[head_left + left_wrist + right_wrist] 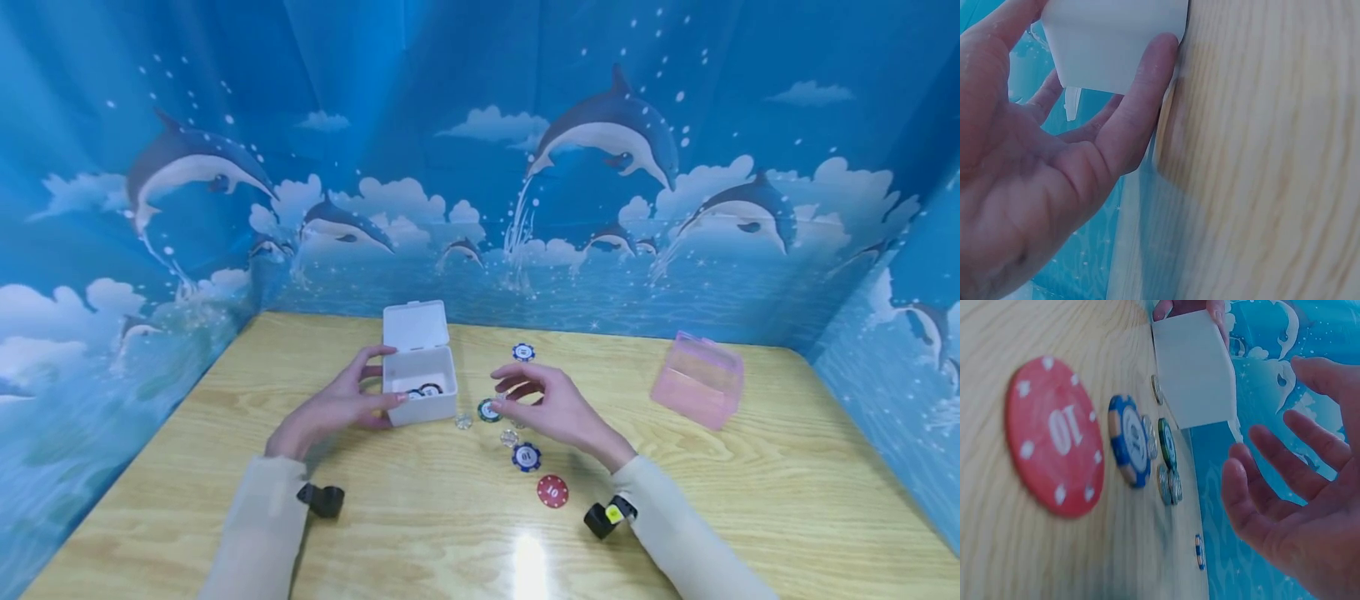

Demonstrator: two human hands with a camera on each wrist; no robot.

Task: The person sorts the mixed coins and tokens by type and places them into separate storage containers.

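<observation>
Basically, wood-grain table (420, 517) is backed by blue sheeting (420, 100) printed with dolphins and clouds. "10" can be read on red chip (552, 492); "10", inverted, on blue chip (527, 457). White box (427, 409) is set left of these, lid tipped open at back, dark-rimmed chips (431, 389) seen inside. It is gripped by left hand (348, 400), thumb at front, fingers round left side. Right hand (555, 408) is held above table by green chip (487, 410), fingers spread, loosely bent. Pink box (701, 379) is placed far right.
</observation>
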